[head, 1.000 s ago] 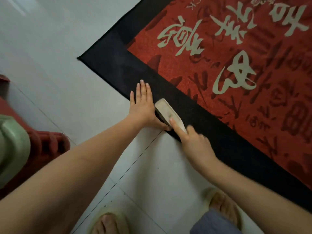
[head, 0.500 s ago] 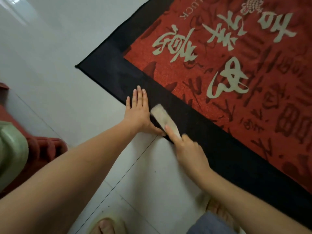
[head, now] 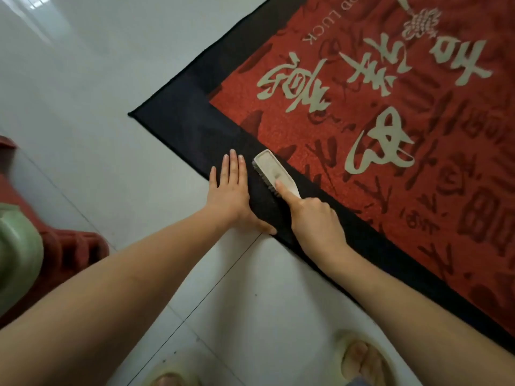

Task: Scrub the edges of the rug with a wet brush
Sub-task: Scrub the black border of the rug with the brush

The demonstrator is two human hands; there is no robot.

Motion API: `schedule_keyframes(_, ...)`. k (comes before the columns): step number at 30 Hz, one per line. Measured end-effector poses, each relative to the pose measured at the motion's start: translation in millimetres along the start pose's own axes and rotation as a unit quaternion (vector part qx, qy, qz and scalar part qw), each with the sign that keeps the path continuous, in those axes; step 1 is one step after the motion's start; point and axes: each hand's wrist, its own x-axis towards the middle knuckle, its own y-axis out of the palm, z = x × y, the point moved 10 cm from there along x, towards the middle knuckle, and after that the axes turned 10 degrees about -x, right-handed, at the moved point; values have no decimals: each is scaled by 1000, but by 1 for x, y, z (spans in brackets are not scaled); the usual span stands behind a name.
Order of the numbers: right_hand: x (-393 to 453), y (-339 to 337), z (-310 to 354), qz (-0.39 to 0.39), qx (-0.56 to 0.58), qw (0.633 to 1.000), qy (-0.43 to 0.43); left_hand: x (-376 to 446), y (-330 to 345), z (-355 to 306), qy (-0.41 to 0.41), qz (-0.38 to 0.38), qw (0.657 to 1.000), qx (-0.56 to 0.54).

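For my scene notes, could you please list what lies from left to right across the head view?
Green basin → red stool → left hand → brush → right hand → rug.

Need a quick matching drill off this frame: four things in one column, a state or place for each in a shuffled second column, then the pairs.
Column A
1. left hand
2. right hand
3. brush
4. green basin

Column B
a. lies on the rug's black border, bristles down
b. sits on something red at the frame's left edge
c. flat, fingers straight, pressing the rug's edge
d. grips the handle, index finger stretched along the brush's back

Pairs: 1-c, 2-d, 3-a, 4-b
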Motion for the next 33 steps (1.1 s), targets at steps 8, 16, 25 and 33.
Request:
schedule_keyframes(8, 23, -25, 13, -16, 1, 998, -53, -2, -2, 1, 5, -8, 1000, -10)
schedule_keyframes(16, 71, -36, 52, -65, 88, 992, -69, 11, -25, 19, -42, -63, 990, -119)
schedule_keyframes(25, 75, -48, 42, -67, 108, 991, -33, 17, -19, 18, -59, -7, 997, -46)
schedule_keyframes(33, 7, -16, -19, -5, 42, 998, 43, 11, -15, 19, -49, -7, 998, -46)
